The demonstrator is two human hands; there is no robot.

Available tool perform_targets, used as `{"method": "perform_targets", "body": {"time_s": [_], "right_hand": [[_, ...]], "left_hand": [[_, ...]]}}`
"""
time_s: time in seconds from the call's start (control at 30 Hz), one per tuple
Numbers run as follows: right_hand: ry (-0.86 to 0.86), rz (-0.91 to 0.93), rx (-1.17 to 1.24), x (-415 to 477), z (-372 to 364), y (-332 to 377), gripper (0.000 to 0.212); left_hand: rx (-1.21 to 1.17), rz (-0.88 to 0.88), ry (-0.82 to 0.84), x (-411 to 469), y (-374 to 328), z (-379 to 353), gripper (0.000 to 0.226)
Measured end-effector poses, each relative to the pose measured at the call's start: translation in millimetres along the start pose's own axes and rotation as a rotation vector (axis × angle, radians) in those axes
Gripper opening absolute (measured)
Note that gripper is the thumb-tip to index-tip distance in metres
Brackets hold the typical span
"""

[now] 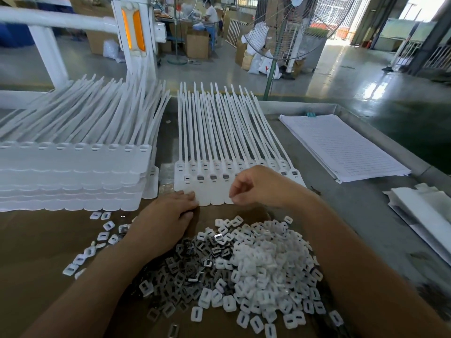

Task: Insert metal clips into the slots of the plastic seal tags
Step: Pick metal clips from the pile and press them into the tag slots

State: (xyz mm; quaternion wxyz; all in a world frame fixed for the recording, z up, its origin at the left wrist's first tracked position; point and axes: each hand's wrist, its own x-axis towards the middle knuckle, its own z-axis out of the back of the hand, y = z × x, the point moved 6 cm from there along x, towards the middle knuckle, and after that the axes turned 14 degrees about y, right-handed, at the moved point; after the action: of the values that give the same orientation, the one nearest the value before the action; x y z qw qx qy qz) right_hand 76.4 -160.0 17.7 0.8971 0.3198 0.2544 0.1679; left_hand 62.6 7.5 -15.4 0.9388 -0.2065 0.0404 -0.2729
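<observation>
A row of white plastic seal tags (214, 189) lies fanned in front of me, tails pointing away. Three of the front tags show grey metal clips (213, 177) in their slots. My left hand (166, 215) lies flat with its fingertips pressing the near edge of the leftmost tags. My right hand (253, 186) hovers over the row's right part with fingers curled and thumb near forefinger; whether it pinches a clip is hidden. A heap of dark metal clips (185, 272) and white plastic caps (266, 264) sits between my forearms.
A tall stack of more seal tags (73, 176) fills the left. Loose caps (102, 235) are scattered left of my left hand. A pile of lined paper (341, 145) and folded white sheets (424, 211) lie at the right. A standing fan (288, 28) is beyond the table.
</observation>
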Motion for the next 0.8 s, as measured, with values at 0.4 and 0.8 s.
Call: {"method": "perform_targets", "body": {"time_s": [0.4, 0.8], "right_hand": [[0.089, 0.026, -0.044, -5, -19, -16, 0.022], [-0.028, -0.003, 0.064, -9, -13, -22, 0.013]], "left_hand": [[-0.005, 0.012, 0.012, -1, -1, 1, 0.037], [0.004, 0.019, 0.018, 0, -1, 0, 0.037]]}}
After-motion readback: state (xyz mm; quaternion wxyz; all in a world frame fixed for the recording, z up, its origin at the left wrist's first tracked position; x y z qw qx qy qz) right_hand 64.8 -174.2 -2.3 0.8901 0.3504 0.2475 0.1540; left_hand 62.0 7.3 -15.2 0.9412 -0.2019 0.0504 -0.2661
